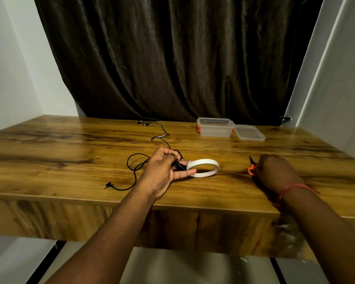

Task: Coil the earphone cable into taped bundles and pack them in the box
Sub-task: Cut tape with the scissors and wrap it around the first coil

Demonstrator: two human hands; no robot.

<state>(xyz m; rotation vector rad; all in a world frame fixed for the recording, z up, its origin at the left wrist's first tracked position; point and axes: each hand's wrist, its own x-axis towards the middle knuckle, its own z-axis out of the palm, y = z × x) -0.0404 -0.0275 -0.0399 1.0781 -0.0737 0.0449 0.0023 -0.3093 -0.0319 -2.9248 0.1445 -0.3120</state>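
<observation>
A black earphone cable (134,163) lies loose on the wooden table (70,152), its plug near the front edge and its earbuds (142,123) at the back. My left hand (165,170) grips a small coiled part of the cable, its fingertips against a white tape roll (204,168) lying flat just to its right. My right hand (274,170) is curled round orange-handled scissors (251,168), blades pointing away. A clear plastic box (215,128) stands open at the back.
The box's clear lid (249,132) lies flat beside it on the right. A dark curtain (172,58) hangs behind the table, with white walls at both sides. The table's front edge runs just under my forearms.
</observation>
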